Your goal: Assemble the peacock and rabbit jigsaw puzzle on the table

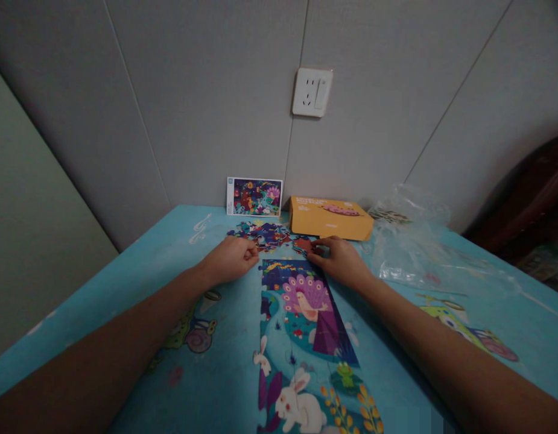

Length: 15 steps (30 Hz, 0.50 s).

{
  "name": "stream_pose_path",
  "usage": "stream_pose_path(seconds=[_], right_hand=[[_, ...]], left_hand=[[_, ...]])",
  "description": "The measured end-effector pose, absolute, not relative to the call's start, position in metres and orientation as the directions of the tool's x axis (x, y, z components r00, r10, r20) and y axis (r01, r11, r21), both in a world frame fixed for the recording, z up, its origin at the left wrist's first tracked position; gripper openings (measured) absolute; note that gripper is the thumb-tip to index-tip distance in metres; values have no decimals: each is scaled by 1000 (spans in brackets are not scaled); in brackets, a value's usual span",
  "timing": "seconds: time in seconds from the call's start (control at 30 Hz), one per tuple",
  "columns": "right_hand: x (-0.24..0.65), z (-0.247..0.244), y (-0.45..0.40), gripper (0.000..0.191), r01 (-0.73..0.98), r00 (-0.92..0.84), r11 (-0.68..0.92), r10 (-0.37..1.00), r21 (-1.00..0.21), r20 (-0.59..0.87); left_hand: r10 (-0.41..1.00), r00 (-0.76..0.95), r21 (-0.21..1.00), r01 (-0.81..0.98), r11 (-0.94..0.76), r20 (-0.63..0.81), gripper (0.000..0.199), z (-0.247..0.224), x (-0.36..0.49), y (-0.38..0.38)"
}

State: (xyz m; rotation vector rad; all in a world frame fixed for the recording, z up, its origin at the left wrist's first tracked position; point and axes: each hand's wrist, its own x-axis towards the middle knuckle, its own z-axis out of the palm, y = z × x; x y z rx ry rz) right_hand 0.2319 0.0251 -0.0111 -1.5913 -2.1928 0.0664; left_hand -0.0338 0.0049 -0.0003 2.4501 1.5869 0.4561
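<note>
A partly joined puzzle with a pink peacock and a white rabbit lies on the blue tablecloth. Beyond its far edge is a heap of loose puzzle pieces. My left hand rests at the left of the heap, fingers curled closed; whatever they hold, if anything, is hidden. At the heap's right side, my right hand has its thumb and fingertips around a reddish-brown piece, just past the puzzle's far right corner.
A reference picture card leans against the wall behind the heap. To its right sit an orange box and crumpled clear plastic bags. A white socket is on the wall.
</note>
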Motion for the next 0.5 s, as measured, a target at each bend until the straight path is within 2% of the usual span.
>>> stream_pose_path(seconds=[0.23,0.5], right_hand=[[230,-13,26,18,892,-231,322,928,-318,294],[228,-6,23,21,909,-177,283,927,-307,329]], left_hand=[[903,384,323,844,-428,194,16,1,-32,3],[897,398,349,827,-441,191,20,-1,-31,5]])
